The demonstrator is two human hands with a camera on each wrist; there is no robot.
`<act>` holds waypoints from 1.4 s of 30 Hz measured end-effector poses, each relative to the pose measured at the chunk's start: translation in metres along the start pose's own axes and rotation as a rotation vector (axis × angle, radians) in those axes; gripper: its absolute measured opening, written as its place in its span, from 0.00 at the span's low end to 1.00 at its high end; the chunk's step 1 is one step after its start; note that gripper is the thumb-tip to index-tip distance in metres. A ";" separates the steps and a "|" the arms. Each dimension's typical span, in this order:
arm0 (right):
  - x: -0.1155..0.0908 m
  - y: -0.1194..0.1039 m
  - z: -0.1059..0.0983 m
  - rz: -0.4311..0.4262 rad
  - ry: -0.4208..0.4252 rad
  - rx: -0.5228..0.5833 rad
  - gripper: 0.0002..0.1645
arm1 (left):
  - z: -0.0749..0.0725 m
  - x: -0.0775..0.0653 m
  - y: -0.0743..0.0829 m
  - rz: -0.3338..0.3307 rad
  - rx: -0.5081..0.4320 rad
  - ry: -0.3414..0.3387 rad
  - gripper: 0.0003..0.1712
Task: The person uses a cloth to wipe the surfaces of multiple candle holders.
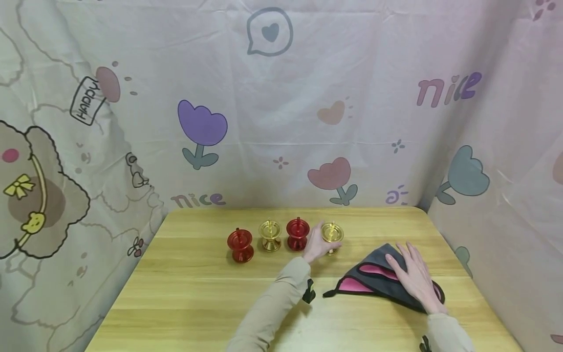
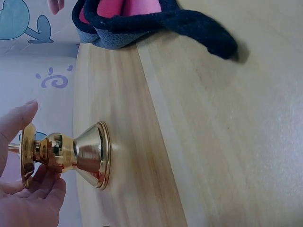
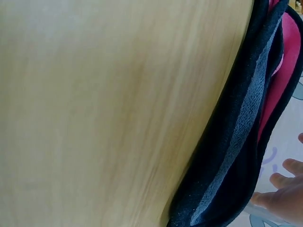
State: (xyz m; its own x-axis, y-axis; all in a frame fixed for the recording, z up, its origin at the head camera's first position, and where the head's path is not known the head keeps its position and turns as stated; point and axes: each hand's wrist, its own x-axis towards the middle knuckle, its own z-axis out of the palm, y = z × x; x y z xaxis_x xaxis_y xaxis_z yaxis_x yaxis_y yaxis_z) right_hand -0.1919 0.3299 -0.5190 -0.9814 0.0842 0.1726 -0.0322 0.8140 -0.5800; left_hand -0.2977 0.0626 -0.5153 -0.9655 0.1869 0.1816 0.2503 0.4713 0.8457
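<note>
- The left hand (image 1: 315, 245) grasps the gold stand (image 1: 332, 232), its thumb at the dish rim and its fingers curled round the other side.
- That stand is at the right end of a row of four, toward the back of the desk (image 1: 189, 303); its long axis is upright, spike and dish up, flared foot down. Whether the foot touches the wood, I cannot tell.
- The right hand (image 1: 414, 274) lies over the cloth (image 1: 381, 286), grasping nothing, its fingers extended toward the back.
- The cloth, grey with pink lining and black edging, is folded; its long axis runs left to right, the tab (image 1: 330, 293) pointing left and a peak pointing back.
- Left of the grasped stand are a red stand (image 1: 297, 233), a second gold stand (image 1: 270, 235) and another red stand (image 1: 240, 244), all upright.
- The desk is pale, striped wood.
- White sheeting (image 1: 272, 88) printed with tulips, hearts and "nice" hangs behind and at both sides.
</note>
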 end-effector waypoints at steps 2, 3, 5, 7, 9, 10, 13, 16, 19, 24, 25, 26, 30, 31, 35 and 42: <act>0.001 0.000 0.001 -0.002 -0.003 -0.001 0.44 | 0.000 -0.001 -0.001 -0.011 0.003 0.012 0.50; 0.001 0.000 0.001 -0.003 -0.005 -0.001 0.44 | -0.001 -0.002 -0.001 -0.016 -0.001 0.022 0.48; 0.003 0.001 0.001 0.003 -0.011 0.004 0.43 | -0.002 -0.004 -0.003 -0.023 -0.015 0.038 0.45; 0.004 0.003 0.000 0.014 -0.015 0.005 0.43 | -0.004 -0.007 -0.004 -0.016 -0.040 0.048 0.42; 0.007 0.005 -0.002 0.035 -0.030 0.008 0.42 | -0.006 -0.011 -0.006 -0.004 -0.070 0.050 0.41; 0.009 0.007 -0.003 0.045 -0.038 0.006 0.42 | -0.007 -0.013 -0.007 0.002 -0.086 0.048 0.41; 0.015 0.012 -0.008 0.067 -0.070 -0.018 0.41 | -0.012 -0.019 -0.008 0.007 -0.132 0.036 0.44; 0.024 0.018 -0.011 0.065 -0.088 -0.051 0.40 | -0.018 -0.026 -0.009 0.003 -0.174 0.032 0.46; 0.033 0.022 -0.014 0.067 -0.109 -0.079 0.38 | -0.024 -0.032 -0.008 0.003 -0.233 0.040 0.45; 0.047 0.027 -0.017 0.100 -0.193 -0.107 0.40 | -0.035 -0.046 -0.007 -0.023 -0.373 0.016 0.47; 0.049 0.027 -0.018 0.112 -0.216 -0.111 0.41 | -0.037 -0.050 -0.008 -0.025 -0.397 0.006 0.47; 0.051 0.028 -0.018 0.128 -0.241 -0.114 0.43 | -0.040 -0.053 -0.009 -0.028 -0.418 -0.005 0.48; 0.057 0.028 -0.018 0.183 -0.336 -0.095 0.49 | -0.051 -0.067 -0.015 -0.023 -0.470 -0.018 0.45; 0.059 0.028 -0.018 0.199 -0.355 -0.079 0.50 | -0.054 -0.070 -0.017 -0.026 -0.481 -0.014 0.44; 0.062 0.027 -0.019 0.239 -0.420 0.019 0.52 | -0.066 -0.081 -0.022 -0.056 -0.545 0.016 0.42; 0.057 0.017 -0.019 0.163 -0.389 0.196 0.40 | -0.089 -0.097 -0.024 -0.073 -0.642 0.055 0.42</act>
State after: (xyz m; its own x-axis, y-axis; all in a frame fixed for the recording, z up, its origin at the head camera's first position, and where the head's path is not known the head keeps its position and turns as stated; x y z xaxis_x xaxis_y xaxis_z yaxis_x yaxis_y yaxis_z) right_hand -0.2452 0.3599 -0.5037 -0.9734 -0.0502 -0.2234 0.1303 0.6807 -0.7209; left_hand -0.2167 -0.0436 -0.5091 -0.9850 0.1212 0.1231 0.1071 -0.1312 0.9856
